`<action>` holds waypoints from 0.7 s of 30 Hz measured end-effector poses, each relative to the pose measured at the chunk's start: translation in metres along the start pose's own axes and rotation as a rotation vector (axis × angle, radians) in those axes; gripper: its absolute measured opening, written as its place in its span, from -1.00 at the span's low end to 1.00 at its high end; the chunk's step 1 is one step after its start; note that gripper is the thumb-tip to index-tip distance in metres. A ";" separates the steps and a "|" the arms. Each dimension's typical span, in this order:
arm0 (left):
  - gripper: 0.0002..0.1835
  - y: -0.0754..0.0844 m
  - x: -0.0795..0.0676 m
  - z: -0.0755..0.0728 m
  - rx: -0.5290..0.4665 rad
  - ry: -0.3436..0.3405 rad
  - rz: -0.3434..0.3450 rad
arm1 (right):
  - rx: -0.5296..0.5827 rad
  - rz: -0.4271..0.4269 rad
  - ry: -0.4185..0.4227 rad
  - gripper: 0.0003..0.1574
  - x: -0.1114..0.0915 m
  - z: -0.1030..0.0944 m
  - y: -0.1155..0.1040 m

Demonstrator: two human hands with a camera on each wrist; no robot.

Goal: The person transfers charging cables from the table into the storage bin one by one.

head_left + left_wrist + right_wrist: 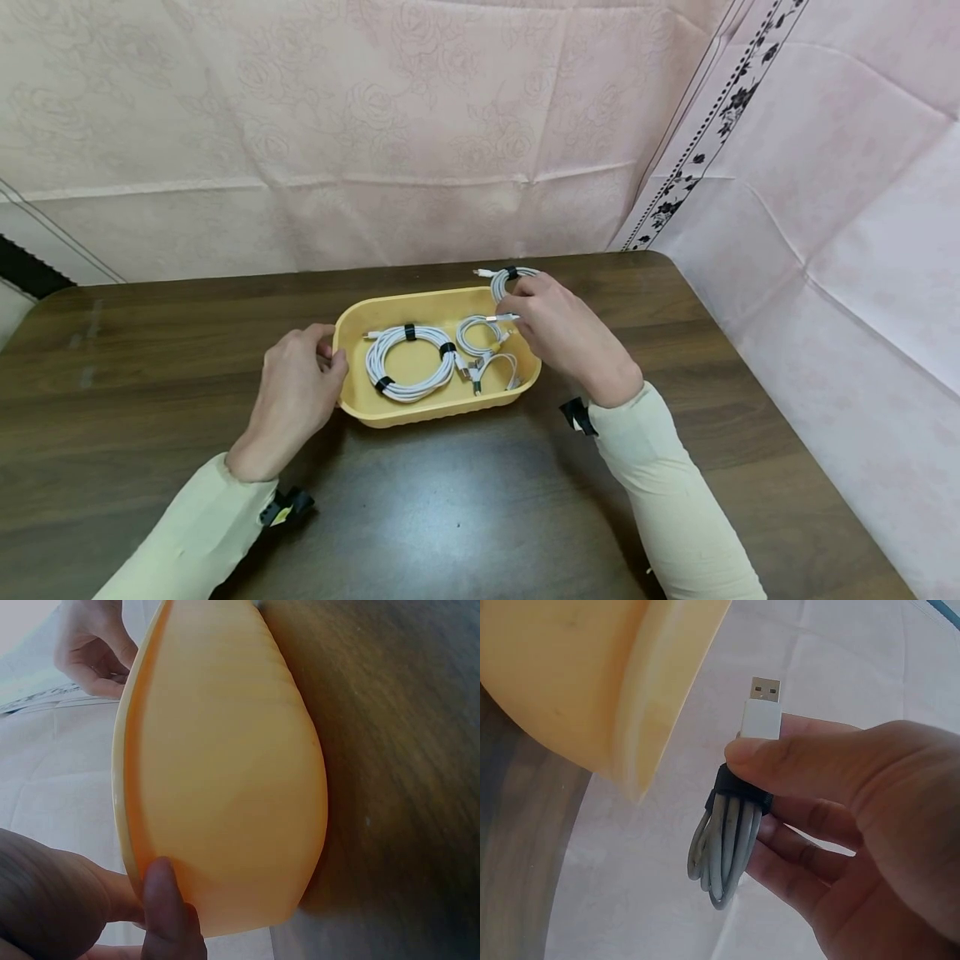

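Observation:
A yellow plastic bin [435,412] sits on the table with white cables inside. My left hand [296,383] pinches its left end at the rim; the left wrist view has one finger [163,896] against the outer wall. Above the bin's right end, my right hand [566,333] holds a coiled USB cable [731,847] bound with a black strap [739,787]. The thumb lies by its white USB plug [762,716]. Inside the bin are a large strapped white cable coil [375,362], a smaller coil [462,335] and a short cable with several connectors [477,386].
The bin rests on a dark wooden table [187,358]. Pale patterned cloth [412,125] hangs behind the table, and more cloth [847,225] covers the right side. Both wrists carry small black devices [287,507].

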State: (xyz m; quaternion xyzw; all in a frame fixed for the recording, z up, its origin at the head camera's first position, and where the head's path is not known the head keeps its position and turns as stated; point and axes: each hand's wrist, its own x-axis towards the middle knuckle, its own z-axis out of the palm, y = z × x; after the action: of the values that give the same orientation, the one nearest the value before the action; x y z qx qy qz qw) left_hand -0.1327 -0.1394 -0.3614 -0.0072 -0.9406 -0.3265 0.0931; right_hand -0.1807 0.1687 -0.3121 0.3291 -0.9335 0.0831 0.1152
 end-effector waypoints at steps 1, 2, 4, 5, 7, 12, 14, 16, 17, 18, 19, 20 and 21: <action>-0.61 0.000 0.000 0.000 0.000 0.000 0.000 | -0.003 -0.001 -0.003 -0.69 0.000 0.000 -0.001; -0.61 0.000 0.000 0.000 0.001 0.000 0.001 | -0.004 -0.001 -0.005 -0.69 0.000 0.000 -0.001; -0.61 0.000 0.000 0.000 0.001 0.000 0.001 | -0.010 -0.003 -0.011 -0.69 0.001 0.000 -0.003; -0.61 0.000 0.000 0.000 0.002 0.000 0.001 | -0.011 -0.005 -0.013 -0.69 0.001 0.001 -0.003; -0.61 0.000 0.000 0.000 0.003 0.002 0.004 | -0.016 -0.009 -0.013 -0.69 0.001 0.001 -0.004; -0.61 0.000 0.000 0.000 0.001 0.002 0.003 | -0.020 -0.025 -0.011 -0.69 0.001 0.003 -0.005; -0.61 0.000 0.000 0.000 0.002 0.000 0.000 | -0.021 -0.033 -0.009 -0.69 0.001 0.004 -0.006; -0.60 0.000 0.000 0.000 0.002 -0.001 -0.001 | -0.022 -0.041 -0.005 -0.69 0.001 0.005 -0.007; -0.60 0.000 0.000 0.000 0.002 -0.001 -0.001 | -0.023 -0.046 -0.002 -0.69 0.001 0.006 -0.007; -0.60 0.000 0.000 0.000 0.002 -0.001 -0.001 | -0.025 -0.052 0.002 -0.69 0.001 0.006 -0.007; -0.60 0.000 0.000 0.000 0.002 -0.001 0.000 | -0.028 -0.059 0.005 -0.68 0.002 0.006 -0.008; -0.60 0.000 0.000 0.000 0.001 0.000 0.001 | -0.032 -0.066 0.008 -0.68 0.002 0.007 -0.008; -0.60 0.000 0.000 0.000 0.001 0.001 0.002 | -0.034 -0.074 0.011 -0.68 0.002 0.007 -0.009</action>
State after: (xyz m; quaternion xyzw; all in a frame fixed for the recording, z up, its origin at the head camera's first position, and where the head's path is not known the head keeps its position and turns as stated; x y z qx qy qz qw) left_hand -0.1323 -0.1395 -0.3616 -0.0081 -0.9407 -0.3261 0.0937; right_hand -0.1778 0.1594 -0.3177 0.3608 -0.9214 0.0647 0.1291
